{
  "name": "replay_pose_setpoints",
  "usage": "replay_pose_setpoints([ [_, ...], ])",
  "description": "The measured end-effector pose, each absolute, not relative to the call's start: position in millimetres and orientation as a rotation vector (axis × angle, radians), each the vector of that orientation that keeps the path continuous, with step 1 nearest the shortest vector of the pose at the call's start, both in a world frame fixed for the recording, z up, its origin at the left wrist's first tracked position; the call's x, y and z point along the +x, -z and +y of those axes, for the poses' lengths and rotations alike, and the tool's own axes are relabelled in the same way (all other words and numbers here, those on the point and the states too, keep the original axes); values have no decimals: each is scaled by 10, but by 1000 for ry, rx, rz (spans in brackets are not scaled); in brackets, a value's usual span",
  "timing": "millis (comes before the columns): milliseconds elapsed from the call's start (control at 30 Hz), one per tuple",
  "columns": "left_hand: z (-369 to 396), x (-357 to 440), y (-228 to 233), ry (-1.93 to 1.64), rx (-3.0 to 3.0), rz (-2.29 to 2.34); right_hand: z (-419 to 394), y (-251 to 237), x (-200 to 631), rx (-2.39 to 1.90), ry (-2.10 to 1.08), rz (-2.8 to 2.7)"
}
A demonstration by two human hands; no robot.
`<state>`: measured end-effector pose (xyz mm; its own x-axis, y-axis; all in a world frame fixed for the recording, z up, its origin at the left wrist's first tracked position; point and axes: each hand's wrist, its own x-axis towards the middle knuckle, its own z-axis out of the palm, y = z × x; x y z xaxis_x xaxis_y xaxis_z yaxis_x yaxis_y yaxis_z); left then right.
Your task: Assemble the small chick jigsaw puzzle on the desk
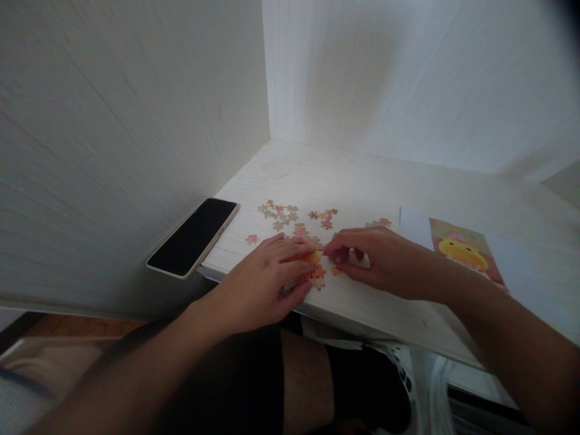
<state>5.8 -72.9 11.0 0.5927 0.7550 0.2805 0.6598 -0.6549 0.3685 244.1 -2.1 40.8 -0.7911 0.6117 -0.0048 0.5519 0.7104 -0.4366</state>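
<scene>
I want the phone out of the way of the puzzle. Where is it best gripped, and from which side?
Probably by its long edges at the near end. The phone lies flat, screen up, its near end jutting past the desk edge, so fingers can likely get underneath there. The wall crowds its left side; come from the front.

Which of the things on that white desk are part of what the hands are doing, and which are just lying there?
In use:
small orange assembled puzzle cluster
loose pastel jigsaw pieces
left hand
right hand
printed picture sheet with a yellow chick

Lying about:
black slab smartphone
</scene>
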Motion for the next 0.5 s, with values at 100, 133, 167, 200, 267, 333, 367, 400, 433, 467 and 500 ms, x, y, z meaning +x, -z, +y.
replay_pose_setpoints([
  [100, -727, 59, -105, -608, 2596, 1171, -7, -421, 2455, -941, -631, -2797],
  [133, -726, 60, -104, -610, 2595, 1167, -6, -420, 2459, -944, -634, -2800],
  [167, -724, 60, -104, -618, 2593, 1162, -6, -417, 2463, -952, -636, -2802],
  [200, -721, 59, -106, -636, 2588, 1158, -7, -415, 2469, -962, -639, -2803],
  [267, -712, 52, -119, -703, 2564, 1161, -10, -415, 2484, -984, -638, -2808],
  [333, -704, 37, -145, -809, 2526, 1182, -10, -430, 2508, -993, -619, -2808],
  [367, -701, 27, -161, -867, 2508, 1196, -8, -442, 2523, -987, -606, -2811],
  [400, -699, 16, -178, -923, 2491, 1213, -3, -456, 2540, -973, -593, -2819],
  [433, -699, 6, -194, -969, 2481, 1232, 3, -470, 2557, -960, -582, -2827],
  [467, -700, -3, -208, -1008, 2476, 1250, 11, -482, 2573, -951, -576, -2838],
  [500, -700, -10, -220, -1040, 2473, 1270, 20, -490, 2587, -950, -575, -2846],
])
